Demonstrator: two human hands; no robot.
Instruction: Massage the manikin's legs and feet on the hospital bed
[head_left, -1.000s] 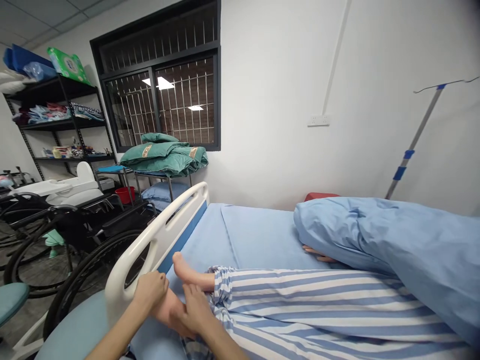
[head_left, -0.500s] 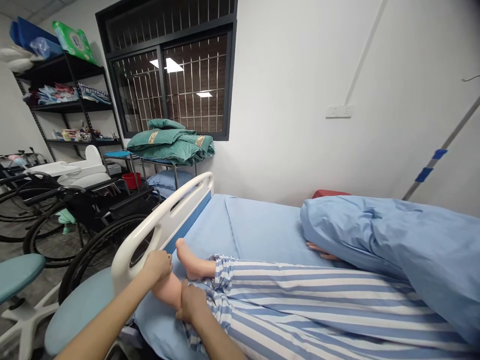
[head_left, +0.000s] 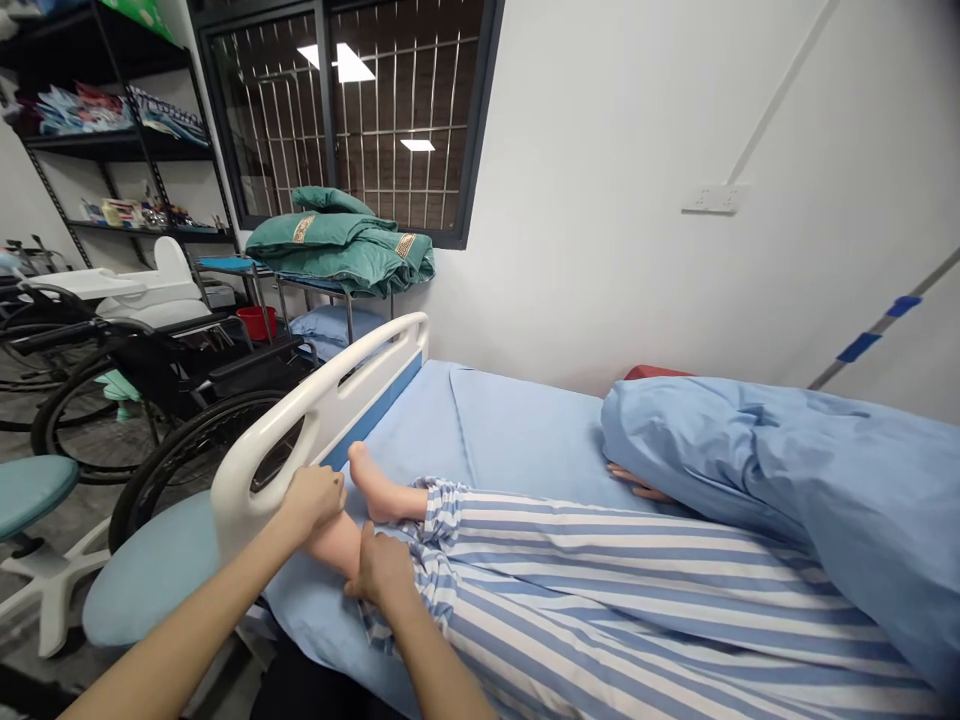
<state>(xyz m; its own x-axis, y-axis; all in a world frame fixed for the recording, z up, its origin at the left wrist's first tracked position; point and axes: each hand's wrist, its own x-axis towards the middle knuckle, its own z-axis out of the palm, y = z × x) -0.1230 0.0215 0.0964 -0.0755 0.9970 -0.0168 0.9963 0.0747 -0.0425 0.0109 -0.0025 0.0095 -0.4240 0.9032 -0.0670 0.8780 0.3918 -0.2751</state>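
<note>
Someone in blue-and-white striped trousers (head_left: 600, 570) lies on the bed, both feet bare by the footboard. My left hand (head_left: 315, 497) is wrapped round the toe end of the nearer foot (head_left: 335, 545). Round the ankle of that same foot, my right hand (head_left: 384, 568) is closed, just below the trouser cuff. The other foot (head_left: 381, 492) rests heel-down on the sheet beyond my hands, toes up, touched by neither. Fingers of the lying figure's hand (head_left: 637, 482) show from under a blue quilt (head_left: 750, 430); the upper body is out of view.
The white footboard (head_left: 330, 395) rises just left of my hands. Beyond it stand wheelchairs (head_left: 217, 385), a teal stool (head_left: 154, 570) and black shelving (head_left: 112, 145). Green folded quilts (head_left: 337, 245) lie on a rack under the window. A pole with blue bands (head_left: 859, 347) leans at the right.
The view has tilted down and turned slightly right. My left hand stays on the toes; my right hand has shifted slightly round the ankle, and the held foot has moved a little.
</note>
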